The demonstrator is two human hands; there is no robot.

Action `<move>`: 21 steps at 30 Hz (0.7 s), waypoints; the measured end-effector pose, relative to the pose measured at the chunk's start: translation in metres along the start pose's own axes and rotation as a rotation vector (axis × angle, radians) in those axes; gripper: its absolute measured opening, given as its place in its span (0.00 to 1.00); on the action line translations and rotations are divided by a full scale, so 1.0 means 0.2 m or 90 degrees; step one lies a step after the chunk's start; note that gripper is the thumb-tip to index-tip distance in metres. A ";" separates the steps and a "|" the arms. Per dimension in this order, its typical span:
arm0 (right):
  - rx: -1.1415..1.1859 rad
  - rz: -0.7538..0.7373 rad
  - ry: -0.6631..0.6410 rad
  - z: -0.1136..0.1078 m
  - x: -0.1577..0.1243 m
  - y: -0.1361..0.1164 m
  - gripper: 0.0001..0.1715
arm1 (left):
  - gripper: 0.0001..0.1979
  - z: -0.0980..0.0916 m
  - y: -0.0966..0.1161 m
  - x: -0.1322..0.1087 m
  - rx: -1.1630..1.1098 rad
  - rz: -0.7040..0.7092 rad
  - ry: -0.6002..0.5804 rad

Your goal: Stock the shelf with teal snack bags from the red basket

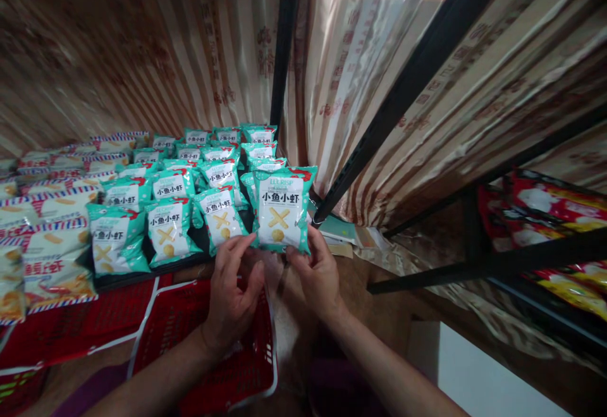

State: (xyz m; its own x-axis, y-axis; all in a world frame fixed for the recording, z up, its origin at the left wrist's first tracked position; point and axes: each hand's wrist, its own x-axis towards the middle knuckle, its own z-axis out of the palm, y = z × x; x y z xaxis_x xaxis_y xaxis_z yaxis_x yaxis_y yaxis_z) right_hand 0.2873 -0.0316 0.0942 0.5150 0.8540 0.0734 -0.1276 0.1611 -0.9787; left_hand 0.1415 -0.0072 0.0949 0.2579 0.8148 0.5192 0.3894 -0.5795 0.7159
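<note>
A teal-and-white snack bag (281, 208) stands upright in front of me, printed with yellow sticks and dark characters. My right hand (318, 273) grips its lower right corner between thumb and fingers. At the bag's lower left edge is my left hand (236, 287), with thumb and fingers apart; its fingertips reach the edge, and I cannot tell whether they press on it. Left of the held bag, rows of matching snack bags (167, 230) stand on a dark shelf (156, 271). The nearest of them is a tilted bag (220, 217) just above my left hand.
White snack bags with striped edges (59, 259) fill the shelf's left side. Red shopping baskets (246, 373) sit below it. Dark metal posts (379, 113) rise to the right, before a striped curtain (213, 43). Red and yellow packets (559, 205) lie on another rack; a white box (484, 373) is lower right.
</note>
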 end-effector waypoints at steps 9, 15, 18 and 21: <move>0.006 -0.005 -0.011 0.00 -0.02 0.00 0.27 | 0.18 -0.01 0.00 0.01 0.035 0.034 0.015; -0.052 -0.102 -0.007 0.01 -0.03 0.02 0.24 | 0.19 -0.01 0.00 0.02 -0.014 -0.016 -0.023; -0.124 -0.165 -0.028 -0.01 -0.04 0.04 0.24 | 0.19 -0.01 0.01 0.00 -0.050 -0.041 -0.023; -0.266 -0.300 -0.045 -0.04 -0.06 0.03 0.29 | 0.24 -0.03 0.01 -0.01 -0.146 -0.076 -0.040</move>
State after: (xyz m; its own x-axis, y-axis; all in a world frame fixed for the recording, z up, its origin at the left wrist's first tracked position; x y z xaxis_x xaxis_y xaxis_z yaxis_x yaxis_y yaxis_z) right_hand 0.2873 -0.0444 0.0865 0.3764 0.7710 0.5137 0.4486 0.3335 -0.8292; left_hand 0.1367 -0.0111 0.0979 0.2799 0.8730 0.3994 0.2110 -0.4618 0.8615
